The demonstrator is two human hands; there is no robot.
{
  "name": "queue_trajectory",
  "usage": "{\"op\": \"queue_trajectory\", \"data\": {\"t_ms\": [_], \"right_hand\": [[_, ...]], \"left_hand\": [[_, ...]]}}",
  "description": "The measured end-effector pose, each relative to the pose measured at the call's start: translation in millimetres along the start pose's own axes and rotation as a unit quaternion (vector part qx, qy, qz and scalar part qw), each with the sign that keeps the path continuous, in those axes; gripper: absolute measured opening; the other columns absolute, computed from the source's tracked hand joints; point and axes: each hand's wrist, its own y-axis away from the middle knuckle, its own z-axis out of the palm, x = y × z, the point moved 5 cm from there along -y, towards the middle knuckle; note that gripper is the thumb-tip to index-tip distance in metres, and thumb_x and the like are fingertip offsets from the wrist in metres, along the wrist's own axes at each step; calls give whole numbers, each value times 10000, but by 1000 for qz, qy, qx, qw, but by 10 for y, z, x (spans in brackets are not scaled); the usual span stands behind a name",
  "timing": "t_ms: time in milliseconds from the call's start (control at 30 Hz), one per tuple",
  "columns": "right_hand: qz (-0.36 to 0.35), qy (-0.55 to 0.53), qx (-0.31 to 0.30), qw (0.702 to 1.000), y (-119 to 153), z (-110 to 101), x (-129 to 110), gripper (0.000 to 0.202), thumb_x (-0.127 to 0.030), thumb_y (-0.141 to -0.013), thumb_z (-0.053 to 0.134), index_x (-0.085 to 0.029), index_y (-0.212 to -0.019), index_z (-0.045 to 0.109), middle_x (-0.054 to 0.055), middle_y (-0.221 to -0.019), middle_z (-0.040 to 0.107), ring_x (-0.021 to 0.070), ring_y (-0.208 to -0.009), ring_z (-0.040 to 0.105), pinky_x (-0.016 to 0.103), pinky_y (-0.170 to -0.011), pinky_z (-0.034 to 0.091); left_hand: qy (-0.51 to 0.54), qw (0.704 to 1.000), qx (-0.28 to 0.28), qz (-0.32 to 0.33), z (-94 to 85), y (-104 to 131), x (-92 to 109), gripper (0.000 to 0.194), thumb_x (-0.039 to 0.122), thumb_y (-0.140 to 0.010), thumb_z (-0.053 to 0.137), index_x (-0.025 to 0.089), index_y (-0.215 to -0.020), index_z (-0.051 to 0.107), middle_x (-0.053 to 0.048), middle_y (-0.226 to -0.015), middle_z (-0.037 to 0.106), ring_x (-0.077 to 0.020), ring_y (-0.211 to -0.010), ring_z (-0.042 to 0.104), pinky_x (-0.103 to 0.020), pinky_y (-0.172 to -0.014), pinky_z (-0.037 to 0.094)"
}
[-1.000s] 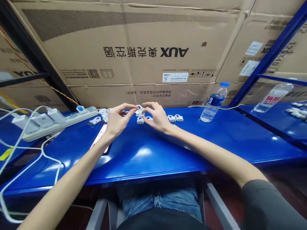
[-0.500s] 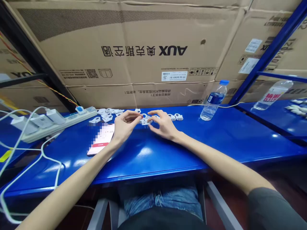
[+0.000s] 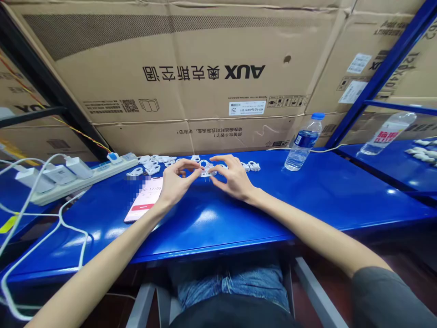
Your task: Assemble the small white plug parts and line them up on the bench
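A small white plug [image 3: 208,173] with a ring handle on top and thin prongs pointing down is held between my hands, above the blue table. My left hand [image 3: 176,181] pinches its left side with thumb and forefinger. On the opposite side, the curved fingers and thumb of my right hand [image 3: 235,178] grip it. Similar white ring-handled pieces [image 3: 153,169] lie in a loose group beyond my left hand. To the right, another white piece [image 3: 253,166] sits in a line of them, partly hidden behind my right hand.
A phone [image 3: 145,198] lies beside my left wrist. Along the left runs a power strip [image 3: 102,171] with chargers and white cables. A water bottle [image 3: 302,143] stands at the right back, before a large cardboard box [image 3: 205,41]. A second bottle [image 3: 387,133] is farther right.
The plug has turned slightly in my fingers and its long edge now faces me more squarely. A red spot by my left fingertips no longer shows plainly. Both hands stay nearly in place.
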Motion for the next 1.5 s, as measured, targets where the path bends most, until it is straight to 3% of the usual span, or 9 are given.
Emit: {"op": "queue_trajectory", "data": {"t_ms": [267, 433, 733, 867, 1000, 1233, 1500], "right_hand": [[13, 0, -15, 1000, -12, -19, -22, 140, -296, -1006, 619, -260, -1083, 731, 87, -1375, 662, 255, -1285, 584, 491, -1101, 453], [-4, 3, 4, 1000, -18, -40, -46, 148, -302, -1015, 611, -250, -1080, 734, 92, -1349, 676, 252, -1267, 600, 480, -1092, 461], [26, -9, 23, 999, -19, 16, 16, 127, -289, -991, 648, -243, -1065, 739, 99, -1322, 663, 250, -1265, 592, 458, -1087, 465], [57, -21, 7, 998, -139, 181, 111, 131, -284, -977, 667, -237, -1060, 757, 92, -1311, 658, 251, -1243, 591, 454, -1065, 471], [106, -15, -50, 993, -333, 482, 176, 145, -345, -979, 681, -262, -1037, 785, 76, -1329, 649, 268, -1245, 568, 462, -1031, 481], [156, 13, -124, 980, -533, 947, 153, 150, -384, -970, 687, -299, -1017, 802, 56, -1362, 644, 308, -1254, 525, 511, -1021, 467], [176, 31, -160, 971, -529, 1045, 149, 156, -383, -951, 684, -295, -978, 810, 56, -1372, 643, 331, -1267, 523, 534, -1016, 475]], "left_hand": [[-35, 999, 26, 30, -12, 35, 25, 134, 387, -859, 757, 260, -899, 775, -38, -965, 788, -209, -836, 689, -338, -651, 481], [-9, 1000, 2, 18, -14, 34, 20, 160, 398, -858, 738, 246, -890, 777, -43, -940, 785, -196, -805, 686, -324, -684, 525], [-161, 975, 54, 141, -65, 132, 220, 171, 298, -951, 619, 249, -1027, 764, -24, -910, 756, -170, -699, 613, -325, -728, 516], [-188, 963, 128, 144, -143, 137, 264, 140, 240, -951, 562, 214, -993, 693, -39, -931, 722, -164, -671, 591, -329, -679, 500], [-194, 954, 184, 137, -192, 137, 193, 98, 222, -924, 568, 198, -1004, 618, -74, -960, 647, -190, -739, 586, -344, -668, 488], [-172, 957, 209, 104, -216, 136, 33, 173, 211, -874, 602, 209, -1043, 566, -107, -1011, 597, -271, -902, 600, -429, -794, 504], [-192, 951, 215, 107, -216, 140, 75, 188, 194, -872, 592, 199, -1053, 543, -106, -1000, 593, -264, -897, 600, -447, -812, 530]]}}
